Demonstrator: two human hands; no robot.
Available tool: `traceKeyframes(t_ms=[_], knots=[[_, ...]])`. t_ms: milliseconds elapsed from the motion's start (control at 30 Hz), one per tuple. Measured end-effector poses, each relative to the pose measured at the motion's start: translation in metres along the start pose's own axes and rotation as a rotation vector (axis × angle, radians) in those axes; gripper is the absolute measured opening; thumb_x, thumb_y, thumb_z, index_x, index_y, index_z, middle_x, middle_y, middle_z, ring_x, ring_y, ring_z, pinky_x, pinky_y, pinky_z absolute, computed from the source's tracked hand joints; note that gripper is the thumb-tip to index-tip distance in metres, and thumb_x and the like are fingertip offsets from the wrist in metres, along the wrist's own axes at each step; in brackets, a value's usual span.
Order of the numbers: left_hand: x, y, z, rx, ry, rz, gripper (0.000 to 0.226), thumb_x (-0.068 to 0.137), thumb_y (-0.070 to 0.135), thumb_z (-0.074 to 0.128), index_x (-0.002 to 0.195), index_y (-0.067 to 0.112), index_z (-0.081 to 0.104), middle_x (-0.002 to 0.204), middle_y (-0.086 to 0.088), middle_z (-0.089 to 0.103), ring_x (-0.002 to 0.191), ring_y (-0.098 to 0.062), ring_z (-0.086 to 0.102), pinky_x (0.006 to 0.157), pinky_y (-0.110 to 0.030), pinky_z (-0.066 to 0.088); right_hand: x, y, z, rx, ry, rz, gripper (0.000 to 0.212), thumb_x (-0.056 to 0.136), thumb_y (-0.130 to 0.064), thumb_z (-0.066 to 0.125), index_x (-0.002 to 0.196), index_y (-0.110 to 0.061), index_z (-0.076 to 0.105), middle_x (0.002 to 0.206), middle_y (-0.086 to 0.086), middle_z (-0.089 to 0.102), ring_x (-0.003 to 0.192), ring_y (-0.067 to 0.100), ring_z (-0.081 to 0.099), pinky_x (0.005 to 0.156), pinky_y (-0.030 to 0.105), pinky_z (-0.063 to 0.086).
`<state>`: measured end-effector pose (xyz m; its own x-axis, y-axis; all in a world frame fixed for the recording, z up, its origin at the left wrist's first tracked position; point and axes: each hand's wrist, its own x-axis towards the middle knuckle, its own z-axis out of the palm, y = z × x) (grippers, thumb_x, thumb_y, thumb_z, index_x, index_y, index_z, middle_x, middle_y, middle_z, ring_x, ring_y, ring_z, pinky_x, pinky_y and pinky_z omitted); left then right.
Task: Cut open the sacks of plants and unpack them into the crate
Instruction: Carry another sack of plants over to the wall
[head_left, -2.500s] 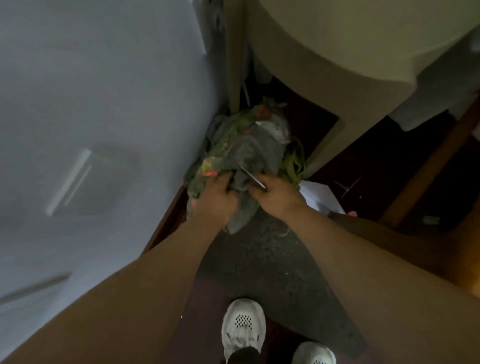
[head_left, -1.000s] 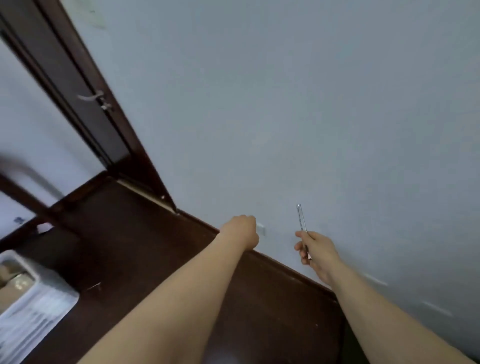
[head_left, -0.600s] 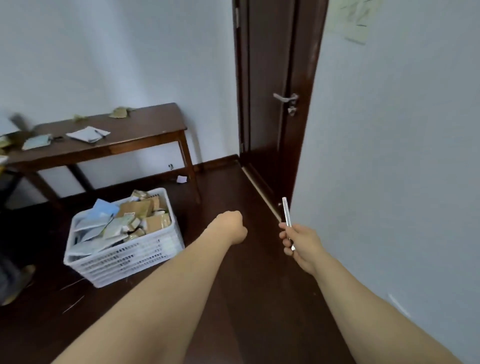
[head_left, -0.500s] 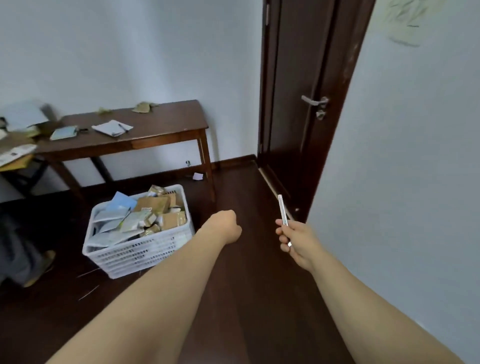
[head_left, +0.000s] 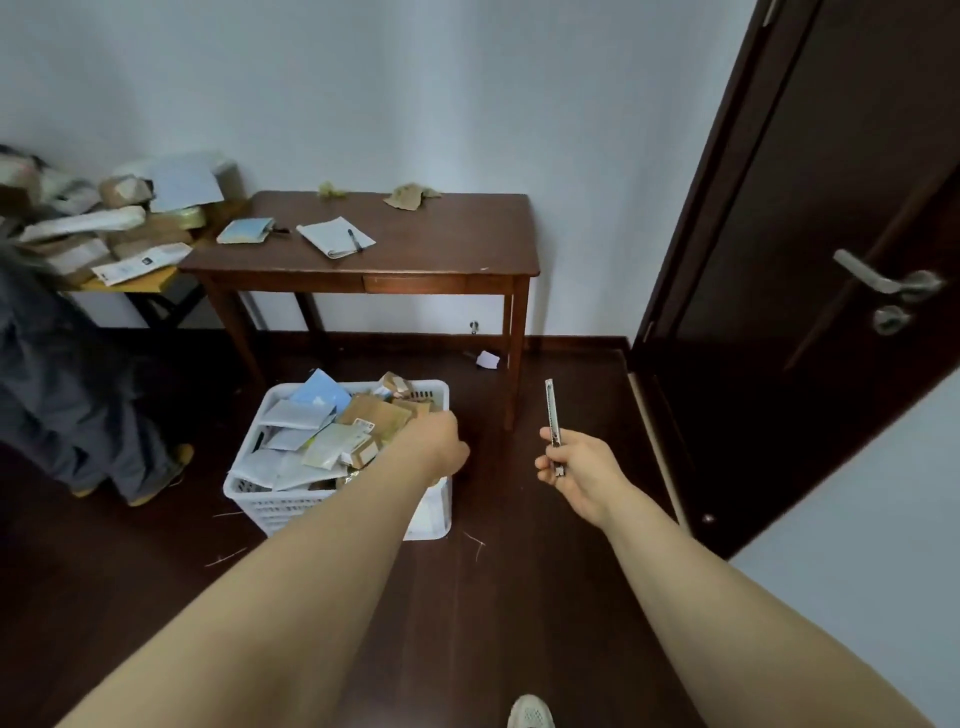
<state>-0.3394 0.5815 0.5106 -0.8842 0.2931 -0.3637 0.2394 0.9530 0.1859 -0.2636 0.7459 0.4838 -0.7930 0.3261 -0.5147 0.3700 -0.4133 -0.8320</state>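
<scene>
A white slatted crate (head_left: 270, 506) stands on the dark wood floor, heaped with envelopes, padded mailers and small cardboard boxes. My left hand (head_left: 440, 442) hovers as a closed fist over the crate's right rim, and I see nothing in it. To the right of the crate, above bare floor, my right hand (head_left: 584, 470) grips a slim metal utility knife (head_left: 551, 410) that points straight up. No sack of plants is in view.
A dark wooden side table (head_left: 447, 249) with a notepad and pen stands against the white wall behind the crate. Stacked parcels (head_left: 104, 223) lie on a lower table at left. Another person's legs (head_left: 67, 405) stand at far left. A dark door (head_left: 831, 208) is at right.
I have let go of the grey sack in the corner and turned away. The crate and table came into view and moved closer, while my right hand kept the knife.
</scene>
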Motion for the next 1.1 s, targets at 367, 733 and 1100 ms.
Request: traceKeyframes(t_ms=[367, 733, 1100], knots=[[0.168, -0.03, -0.076, -0.131, 0.068, -0.2, 0.037, 0.089, 0.022, 0.047, 0.124, 0.01, 0.048, 0.117, -0.008, 0.06, 0.105, -0.027, 0.058, 0.084, -0.032, 0.046, 0.185, -0.099, 0.079, -0.305, -0.047, -0.125, 0.037, 0.084, -0.004, 0.069, 0.121, -0.006, 0.063, 0.092, 0.001, 0.063, 0.07, 0.006, 0.054, 0.056, 0.016, 0.039], [0.369, -0.093, -0.142, -0.103, 0.041, -0.156, 0.045, 0.09, 0.025, 0.05, 0.132, 0.009, 0.046, 0.129, -0.012, 0.052, 0.117, -0.031, 0.051, 0.089, -0.038, 0.045, 0.38, -0.155, 0.183, -0.547, 0.059, -0.183, 0.038, 0.088, -0.004, 0.064, 0.125, 0.0, 0.059, 0.108, 0.01, 0.063, 0.093, 0.02, 0.06, 0.08, 0.025, 0.05], [0.554, -0.112, -0.2, -0.034, -0.027, -0.095, 0.041, 0.093, 0.027, 0.049, 0.13, 0.007, 0.044, 0.132, -0.014, 0.046, 0.123, -0.033, 0.043, 0.097, -0.043, 0.042, 0.56, -0.215, 0.236, -0.793, 0.176, -0.171, 0.019, 0.086, -0.01, 0.066, 0.104, -0.015, 0.06, 0.091, -0.001, 0.06, 0.097, 0.024, 0.063, 0.089, 0.039, 0.05]])
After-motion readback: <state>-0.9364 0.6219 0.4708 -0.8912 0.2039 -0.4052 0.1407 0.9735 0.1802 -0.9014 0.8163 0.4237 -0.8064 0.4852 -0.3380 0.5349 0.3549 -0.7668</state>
